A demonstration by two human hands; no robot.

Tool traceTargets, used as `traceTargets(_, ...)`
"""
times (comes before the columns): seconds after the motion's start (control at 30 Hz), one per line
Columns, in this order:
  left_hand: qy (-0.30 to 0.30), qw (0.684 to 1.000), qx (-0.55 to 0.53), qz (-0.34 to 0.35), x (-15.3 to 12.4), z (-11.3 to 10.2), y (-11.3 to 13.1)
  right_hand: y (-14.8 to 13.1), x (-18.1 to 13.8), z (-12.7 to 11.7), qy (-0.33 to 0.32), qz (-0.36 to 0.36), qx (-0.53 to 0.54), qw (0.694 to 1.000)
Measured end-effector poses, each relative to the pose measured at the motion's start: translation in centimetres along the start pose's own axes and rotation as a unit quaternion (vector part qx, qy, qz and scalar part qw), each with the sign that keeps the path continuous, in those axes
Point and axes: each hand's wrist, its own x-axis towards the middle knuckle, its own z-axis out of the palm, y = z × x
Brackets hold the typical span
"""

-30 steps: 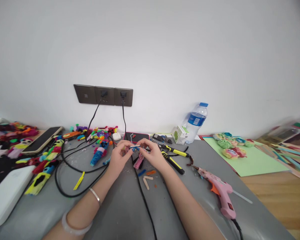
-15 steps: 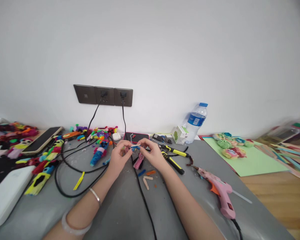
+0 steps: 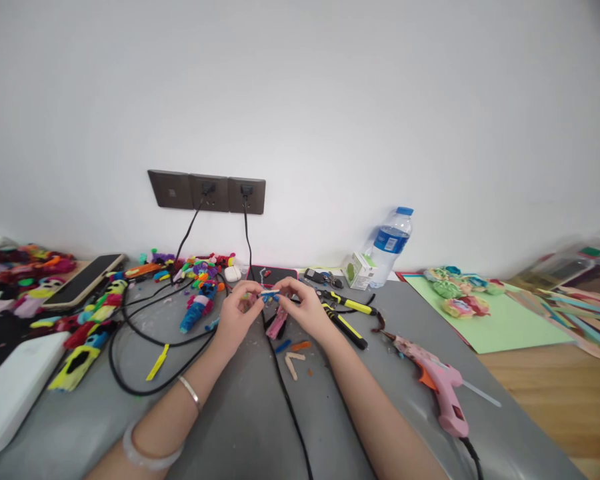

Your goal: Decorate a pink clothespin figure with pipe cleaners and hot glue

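Observation:
Between the fingertips of my left hand and my right hand is a small blue and white fuzzy piece, which looks like pipe cleaner. Both hands pinch it, one from each side, above the grey table. Just under my fingers lies a pink and black fuzzy piece. Closer to me are short blue and orange pieces and a bent cream piece. A blue fuzzy figure rests left of my left hand.
Yellow-black pliers lie right of my right hand, beyond them a pink glue gun. A water bottle and small box stand by the wall. Black cables loop at left, near a phone and white case.
Both hands stay almost in place, still pinching the small blue and white piece, with only a slight shift of the fingers. The view has moved very slightly.

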Motion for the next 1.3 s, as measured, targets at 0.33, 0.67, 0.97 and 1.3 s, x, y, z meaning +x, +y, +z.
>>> traceTargets(0.33,0.019,0.998,-0.04,-0.037,0.2,-0.4,-0.9,-1.0,0.5,-2.2,0.076,0.007,-0.06,0.995)
traceTargets(0.67,0.011,0.999,-0.039,0.001,0.5,-0.3,-1.4,-8.3,-6.4,-11.4,0.014,0.222,-0.304,0.926)
traceTargets(0.97,0.008,0.999,-0.03,0.018,0.4,0.0,-0.8,-3.5,-19.5,-16.2,0.08,0.467,-0.398,0.786)
traceTargets(1.3,0.012,0.999,-0.036,-0.019,0.5,-0.4,-1.4,-3.3,-21.0,-15.7,0.19,0.43,-0.259,0.844)
